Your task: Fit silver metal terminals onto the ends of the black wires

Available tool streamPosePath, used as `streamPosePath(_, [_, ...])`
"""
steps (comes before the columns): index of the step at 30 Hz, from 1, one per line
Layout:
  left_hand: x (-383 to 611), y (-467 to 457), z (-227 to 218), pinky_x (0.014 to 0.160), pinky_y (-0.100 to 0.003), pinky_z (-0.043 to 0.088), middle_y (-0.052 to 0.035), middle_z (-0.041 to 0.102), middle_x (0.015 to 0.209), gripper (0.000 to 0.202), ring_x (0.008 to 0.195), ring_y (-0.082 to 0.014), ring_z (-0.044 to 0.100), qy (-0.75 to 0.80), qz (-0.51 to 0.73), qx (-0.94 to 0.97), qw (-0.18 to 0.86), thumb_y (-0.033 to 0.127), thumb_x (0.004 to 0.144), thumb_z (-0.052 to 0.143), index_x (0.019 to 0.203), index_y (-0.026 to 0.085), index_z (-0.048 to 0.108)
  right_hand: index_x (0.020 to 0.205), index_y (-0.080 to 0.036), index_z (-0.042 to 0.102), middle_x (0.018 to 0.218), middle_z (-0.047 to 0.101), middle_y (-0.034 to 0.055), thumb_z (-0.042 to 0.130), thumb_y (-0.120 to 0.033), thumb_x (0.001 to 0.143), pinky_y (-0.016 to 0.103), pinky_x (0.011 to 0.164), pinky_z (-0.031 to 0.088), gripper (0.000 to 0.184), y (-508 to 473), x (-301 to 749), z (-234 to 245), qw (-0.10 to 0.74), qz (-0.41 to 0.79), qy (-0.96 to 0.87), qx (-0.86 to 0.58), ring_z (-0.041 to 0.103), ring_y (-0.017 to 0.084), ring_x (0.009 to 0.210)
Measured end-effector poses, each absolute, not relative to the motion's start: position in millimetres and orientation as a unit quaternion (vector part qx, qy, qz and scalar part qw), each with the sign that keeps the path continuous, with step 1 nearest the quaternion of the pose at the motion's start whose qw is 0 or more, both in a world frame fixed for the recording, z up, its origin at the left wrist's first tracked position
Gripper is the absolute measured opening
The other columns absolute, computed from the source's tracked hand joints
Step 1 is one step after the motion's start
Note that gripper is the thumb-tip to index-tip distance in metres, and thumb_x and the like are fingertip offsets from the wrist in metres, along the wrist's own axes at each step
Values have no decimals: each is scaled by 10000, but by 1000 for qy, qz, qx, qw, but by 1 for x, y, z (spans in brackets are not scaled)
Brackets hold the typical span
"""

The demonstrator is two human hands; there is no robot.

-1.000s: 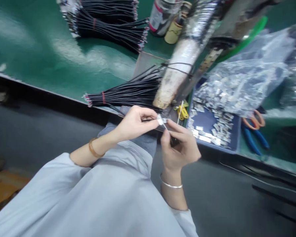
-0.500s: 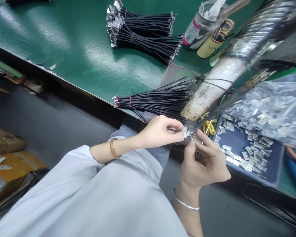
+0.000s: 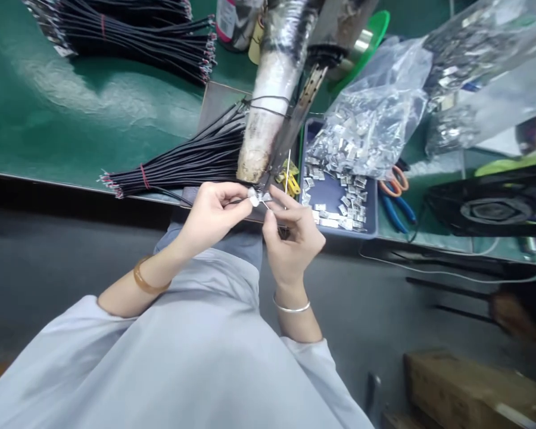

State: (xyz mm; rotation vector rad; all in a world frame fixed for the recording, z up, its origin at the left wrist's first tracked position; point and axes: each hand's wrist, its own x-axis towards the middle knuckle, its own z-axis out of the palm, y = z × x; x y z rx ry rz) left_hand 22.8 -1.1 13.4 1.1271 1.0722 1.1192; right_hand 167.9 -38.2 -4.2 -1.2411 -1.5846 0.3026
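Note:
My left hand is closed in a pinch near the table's front edge. Between its fingers is the end of a black cable, mostly hidden, with a small whitish piece at the fingertips. Close beside it, my right hand has thumb and fingers drawn together on a thin silvery wire that sticks up past the fingers. The tips of both hands nearly meet below a dark metal tool's end. Just behind lies a fanned bundle of black cables, tied with a red band.
A wrapped white duct slants down right behind my hands. To the right are a blue tray of small metal connectors, a plastic bag and blue-handled pliers. More tied cables lie at the back left.
The view has swung to the right, so the table's things appear further left and more of the right side shows. Both hands keep nearly the same pinch close together.

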Motion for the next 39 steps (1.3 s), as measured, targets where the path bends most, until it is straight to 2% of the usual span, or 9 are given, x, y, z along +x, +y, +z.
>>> streamPosePath(9, [27, -2, 14, 513, -194, 420, -33, 711, 694, 183, 578, -96, 533, 474, 494, 485, 545, 295, 722, 728, 729, 125, 795, 873, -228, 604, 1164, 795, 83, 634, -203, 965, 354, 794, 694, 100, -34, 171, -4, 536, 147, -657, -509, 805, 206, 933])
streamPosePath(15, [27, -4, 18, 449, -201, 302, 23, 517, 521, 136, 485, -61, 350, 493, 502, 500, 505, 260, 736, 729, 696, 144, 787, 887, -236, 645, 1158, 791, 62, 648, -191, 951, 389, 871, 683, 78, -34, 170, 0, 531, 121, -667, -509, 789, 214, 1006])
streamPosePath(18, [27, -4, 20, 448, -204, 295, 34, 464, 500, 135, 481, -62, 342, 482, 508, 504, 506, 250, 743, 723, 675, 146, 777, 872, -241, 649, 1154, 792, 49, 666, -158, 929, 372, 867, 685, 102, -33, 171, 1, 539, 112, -674, -493, 781, 215, 1043])
streamPosePath(21, [27, -4, 19, 458, -203, 299, 27, 479, 510, 157, 495, -68, 375, 483, 500, 501, 515, 258, 736, 725, 638, 138, 754, 862, -236, 635, 1127, 798, 45, 665, -144, 926, 340, 806, 687, 117, -32, 172, -1, 544, 116, -672, -488, 793, 199, 976])
streamPosePath(24, [27, -4, 19, 448, -195, 259, 22, 491, 518, 185, 493, -56, 344, 495, 476, 503, 525, 261, 724, 714, 603, 123, 733, 866, -229, 639, 1065, 806, 34, 680, -137, 921, 312, 773, 677, 115, -32, 173, -3, 542, 117, -670, -493, 796, 186, 937])
streamPosePath(27, [27, -5, 20, 446, -196, 234, 25, 476, 501, 184, 487, -54, 310, 495, 470, 509, 525, 259, 732, 691, 634, 119, 761, 875, -228, 659, 1028, 808, 24, 695, -125, 910, 318, 779, 669, 115, -31, 173, -1, 537, 104, -675, -494, 794, 195, 959])
streamPosePath(30, [27, -5, 22, 465, -203, 273, 23, 478, 493, 176, 500, -68, 335, 491, 483, 515, 509, 245, 738, 673, 674, 131, 791, 871, -233, 676, 968, 808, 9, 696, -102, 901, 347, 807, 663, 136, -29, 171, 4, 533, 75, -685, -492, 794, 210, 975])
streamPosePath(34, [26, -3, 25, 485, -205, 308, 16, 502, 500, 157, 515, -75, 363, 484, 498, 524, 493, 227, 721, 686, 640, 135, 783, 864, -231, 676, 1027, 814, 24, 708, -86, 886, 343, 835, 658, 149, -29, 169, 6, 537, 66, -689, -483, 793, 196, 967])
streamPosePath(39, [25, 0, 27, 452, -187, 261, 12, 533, 529, 156, 497, -57, 349, 487, 458, 509, 542, 223, 677, 677, 621, 114, 774, 874, -227, 651, 1046, 811, 28, 697, -112, 905, 276, 738, 656, 129, -32, 172, -1, 540, 100, -672, -497, 792, 168, 938])
